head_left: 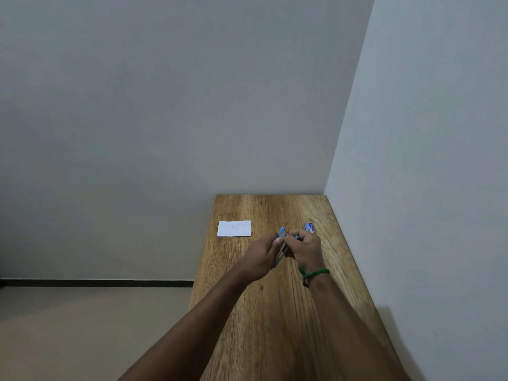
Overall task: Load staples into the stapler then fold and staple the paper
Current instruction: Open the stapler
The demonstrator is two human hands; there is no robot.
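With my left hand (264, 250) clamping the opened stapler (281, 243) and my right hand (305, 247) pinching its blue end, I should steady it above the worktop (275, 312) and seat staples squarely.

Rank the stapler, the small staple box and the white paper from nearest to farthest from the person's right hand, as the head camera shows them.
From the right hand:
1. Stapler: held between both hands.
2. Staple box: on the table just beyond the hand, toward the right wall.
3. Paper: far off to the left.

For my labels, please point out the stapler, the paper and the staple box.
stapler (282, 232): head view, blue top end.
paper (234, 228): head view, its middle.
staple box (309, 227): head view, its top face.
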